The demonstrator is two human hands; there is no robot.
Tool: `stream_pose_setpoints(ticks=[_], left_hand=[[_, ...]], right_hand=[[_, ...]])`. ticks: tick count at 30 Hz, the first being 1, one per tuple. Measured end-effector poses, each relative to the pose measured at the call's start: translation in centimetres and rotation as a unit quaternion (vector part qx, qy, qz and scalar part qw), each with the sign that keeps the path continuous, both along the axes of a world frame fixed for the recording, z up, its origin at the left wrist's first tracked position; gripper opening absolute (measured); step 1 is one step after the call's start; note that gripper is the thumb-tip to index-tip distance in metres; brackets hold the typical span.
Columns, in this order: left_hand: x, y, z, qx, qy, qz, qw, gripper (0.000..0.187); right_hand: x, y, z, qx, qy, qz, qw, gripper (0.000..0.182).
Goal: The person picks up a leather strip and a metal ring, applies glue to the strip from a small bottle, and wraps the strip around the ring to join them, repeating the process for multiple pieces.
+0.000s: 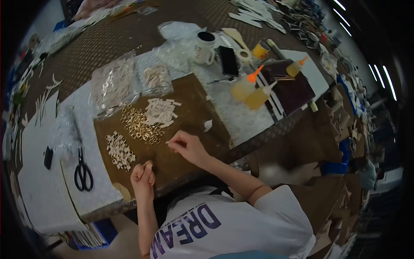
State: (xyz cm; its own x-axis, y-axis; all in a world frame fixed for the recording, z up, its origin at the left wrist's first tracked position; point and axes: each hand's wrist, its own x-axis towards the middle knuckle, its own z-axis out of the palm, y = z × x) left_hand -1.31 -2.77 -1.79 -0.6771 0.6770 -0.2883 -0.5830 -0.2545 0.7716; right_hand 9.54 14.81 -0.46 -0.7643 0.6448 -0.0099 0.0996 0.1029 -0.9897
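My right hand (189, 149) is over the brown mat (202, 108), its thumb and index finger pinched on a small white strip (167, 142). At the mat's near edge, my left hand (142, 177) is closed with its fingers together; anything between them is too small to make out. Between and beyond the hands is a heap of gold metal rings (140, 125). A pile of white strips (161, 111) touches its far side. To the left lies a pile of small white pieces with gold bits (120, 150).
Black-handled scissors (83, 175) lie left of the mat. Plastic bags of small parts (114, 82) lie behind it. At the right are glue bottles (261, 96), a phone (227, 60) and a white mug (204, 48). A white scrap (208, 125) rests on the mat.
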Motion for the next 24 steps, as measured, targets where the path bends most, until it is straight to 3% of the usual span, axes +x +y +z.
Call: stream_pose_setpoints(ticks=[11, 17, 24], left_hand=[[0.7, 0.6, 0.0, -0.023, 0.074, -0.031, 0.996, 0.043], [1.2, 0.7, 0.3, -0.039, 0.091, -0.028, 0.995, 0.042], [1.6, 1.1, -0.5, -0.062, 0.16, -0.042, 0.984, 0.036]], right_hand=[[2.6, -1.3, -0.5, -0.127, 0.007, 0.046, 0.991, 0.009], [2.8, -2.3, -0.6, -0.282, 0.043, 0.115, 0.952, 0.014], [3.1, -2.9, -0.2, -0.205, 0.004, 0.105, 0.973, 0.016]])
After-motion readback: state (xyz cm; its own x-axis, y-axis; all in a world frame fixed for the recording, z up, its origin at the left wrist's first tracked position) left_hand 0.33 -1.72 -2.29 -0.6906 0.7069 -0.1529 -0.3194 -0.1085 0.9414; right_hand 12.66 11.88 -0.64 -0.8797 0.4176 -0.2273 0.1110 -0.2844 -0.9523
